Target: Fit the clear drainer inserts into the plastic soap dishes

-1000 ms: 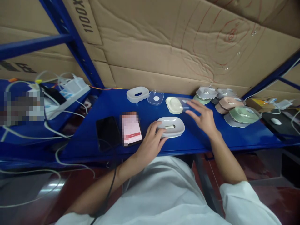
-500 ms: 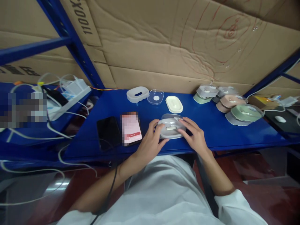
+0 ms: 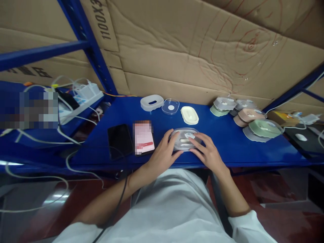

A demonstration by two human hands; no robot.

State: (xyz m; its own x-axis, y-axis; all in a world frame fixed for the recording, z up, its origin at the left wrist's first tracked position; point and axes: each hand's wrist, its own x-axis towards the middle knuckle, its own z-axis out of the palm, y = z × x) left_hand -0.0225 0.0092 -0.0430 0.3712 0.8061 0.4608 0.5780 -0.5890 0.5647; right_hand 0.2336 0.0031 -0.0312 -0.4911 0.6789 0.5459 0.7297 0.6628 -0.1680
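Note:
A small grey soap-dish-like box [image 3: 182, 145] with rounded corners lies near the front edge of the blue table. Over its top sits a clear lid [image 3: 194, 130] bearing a white sticker, and a pale slot-like shape shows beneath. My left hand [image 3: 164, 152] grips the left side, fingers at the back corner and thumb at the front. From the right, my right hand [image 3: 209, 151] holds it with fingers over the lid and the thumb along the front edge. Behind it lie a cream oval dish [image 3: 189, 115], a loose clear lid [image 3: 170, 107] and a light grey slotted shell [image 3: 152, 103].
Left of my hands are a dark phone [image 3: 119, 141] and a lit phone [image 3: 144, 140]. Several lidded boxes, among them a green one [image 3: 264, 128] and a pink one [image 3: 249, 116], stand at the right. A power strip [image 3: 83, 104] with cables is at far left; cardboard [image 3: 162, 60] backs the table.
The clear lid, which stuck out behind the box, now lies over its top. My right hand's fingers have moved onto the lid and its thumb to the front. The view has shifted slightly.

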